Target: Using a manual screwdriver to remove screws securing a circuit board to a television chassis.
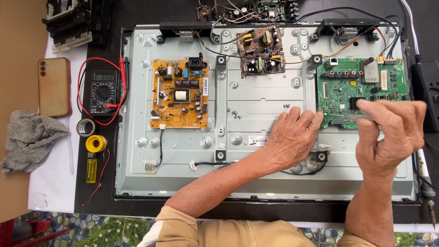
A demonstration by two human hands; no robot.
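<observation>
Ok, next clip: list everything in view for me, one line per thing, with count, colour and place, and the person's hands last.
metal back panel: one, silver grey, fills the middle
power board: one, orange, left part of the panel
small board: one, brown, top middle, tilted
main board: one, green, right part of the panel
loose screws: several, dark, mid panel
multimeter: one, black with red leads, left of the panel
phone: one, tan back, far left
cloth: one, grey, lower left
tape roll: one, dark, below the multimeter
solder spool: one, yellow, below the tape
lighter: one, yellow, below the spool
left hand: fingertips at the green board's lower left corner
right hand: holds a clear-handled tool over the green board
</observation>
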